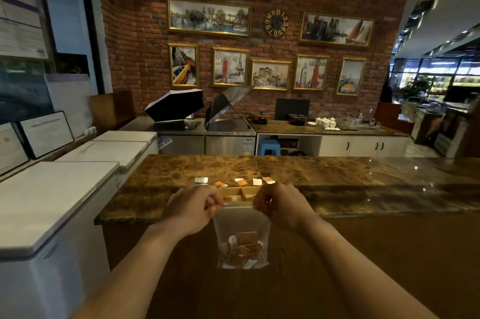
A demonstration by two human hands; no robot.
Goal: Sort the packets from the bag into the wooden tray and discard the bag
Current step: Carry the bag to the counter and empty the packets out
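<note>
A clear plastic bag (241,225) hangs in front of the counter edge, with several brown and orange packets (244,248) bunched at its bottom. My left hand (193,205) pinches the bag's top left corner and my right hand (281,205) pinches its top right corner. Just behind my hands sits the wooden tray (240,192), mostly hidden by them; its dividers show, and an orange packet lies in one compartment. Several loose packets (241,181) lie in a row on the counter beyond the tray, one silver (201,180) at the left.
The brown marble counter (337,178) runs wide to the right. White chest freezers (52,204) stand to the left. Behind are a steel worktop with open umbrellas (176,105), pots and cups, and a blue stool (268,146) underneath.
</note>
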